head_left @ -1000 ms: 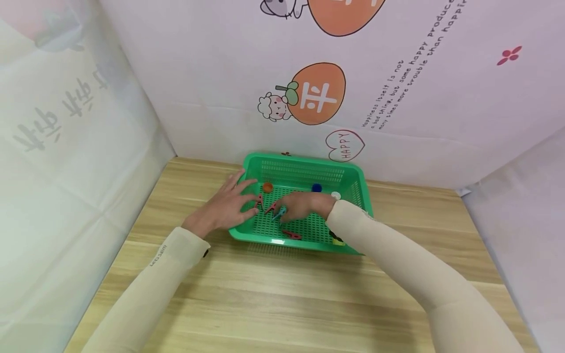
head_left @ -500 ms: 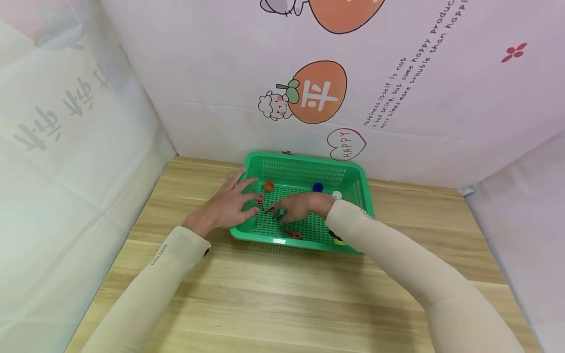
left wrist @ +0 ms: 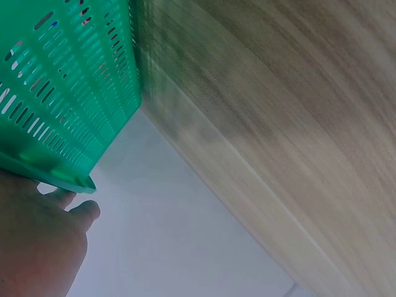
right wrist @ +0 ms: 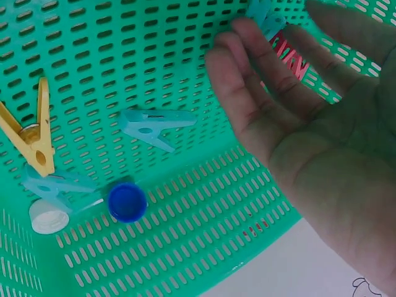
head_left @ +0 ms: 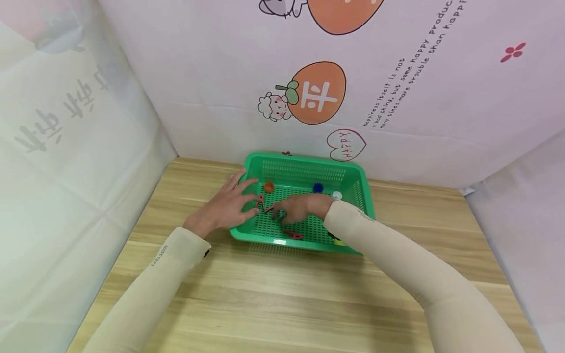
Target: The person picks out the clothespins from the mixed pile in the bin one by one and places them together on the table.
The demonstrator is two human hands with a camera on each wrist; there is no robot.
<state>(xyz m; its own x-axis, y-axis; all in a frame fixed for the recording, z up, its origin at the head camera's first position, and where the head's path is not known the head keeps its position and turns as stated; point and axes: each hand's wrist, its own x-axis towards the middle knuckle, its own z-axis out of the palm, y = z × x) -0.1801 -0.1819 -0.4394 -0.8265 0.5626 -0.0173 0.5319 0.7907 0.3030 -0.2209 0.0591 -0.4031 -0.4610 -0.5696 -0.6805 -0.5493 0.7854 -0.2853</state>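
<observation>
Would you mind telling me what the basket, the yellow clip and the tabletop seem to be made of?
Basket: probably moulded plastic, slightly glossy; the rim catches a highlight and the slots are regular.
Yellow clip: likely plastic, fairly matte, with a metal-looking ring at its pivot.
Tabletop: wood or wood-effect laminate, satin; streaked grain shows, but which is unclear.

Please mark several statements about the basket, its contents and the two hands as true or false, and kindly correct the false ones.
1. The left hand extends over the rim of the green plastic basket. True.
2. The right hand is inside the basket. True.
3. Both hands wear gloves. False: both are bare.
4. A round blue cap and a yellow V-shaped clip lie in the basket. True.
5. The clip rests on the blue cap. False: they lie apart.
6. The basket stands on black cloth. False: it stands on a wood-grain table.
</observation>
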